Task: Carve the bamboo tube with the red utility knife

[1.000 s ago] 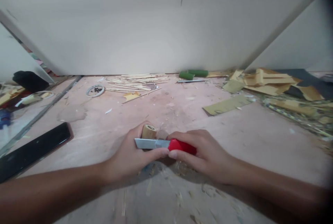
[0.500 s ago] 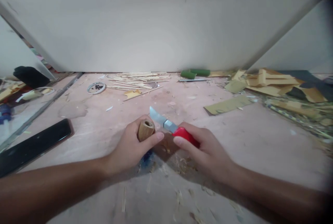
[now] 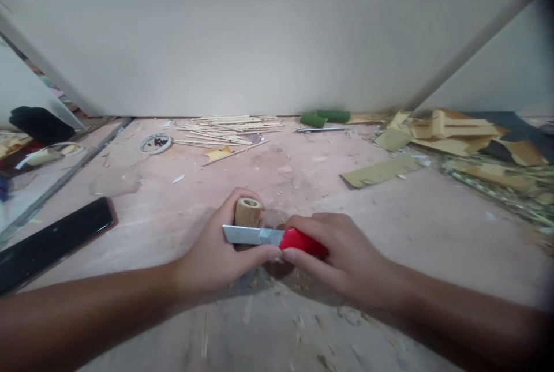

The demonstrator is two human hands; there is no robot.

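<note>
A short hollow tube of bamboo or wood [image 3: 247, 212] stands upright in my left hand [image 3: 220, 245], its open end facing up. The fingers wrap behind it and the thumb reaches out to the right below it. My right hand [image 3: 337, 251] is closed round the red handle of a utility knife [image 3: 303, 241]. Its bare blade points left and crosses in front of the tube, near my left thumb. Whether the edge touches the tube I cannot tell. Both thumb tips are close together, and the tube's lower end is hidden.
A phone [image 3: 56, 242] lies at the left. Thin sticks [image 3: 234, 128], a ring-shaped dish [image 3: 155, 143] and green tube pieces [image 3: 324, 118] lie along the white panel [image 3: 242, 37]. Sandpaper [image 3: 383, 172] and brown paper scraps [image 3: 459, 132] lie right. Shavings litter the surface.
The knife has come down and left; its blade has turned from pointing up-left to nearly level in front of the tube. My left hand has tipped the tube more upright.
</note>
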